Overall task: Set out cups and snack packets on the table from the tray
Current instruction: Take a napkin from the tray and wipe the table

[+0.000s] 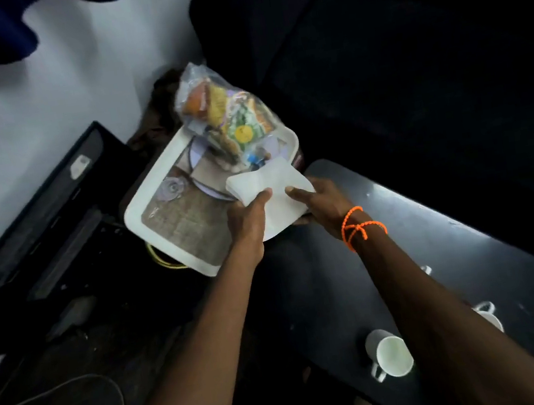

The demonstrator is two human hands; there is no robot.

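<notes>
A: The dark table (438, 246) already has a cup (390, 355) near its near edge; the tray (171, 223) still bears the snack packets (228, 118).

B: Left hand (249, 219) and right hand (319, 203) pinch white napkins (266, 181) over the tray's table-side edge. Those probably go to the table next, then the packets.

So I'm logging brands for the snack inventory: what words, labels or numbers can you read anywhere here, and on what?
None can be read.
Snack packets in the clear bag: colourful printing, including a yellow round mark, too blurred.
Sticker on the black case: too small.
Cup: no visible print.
</notes>
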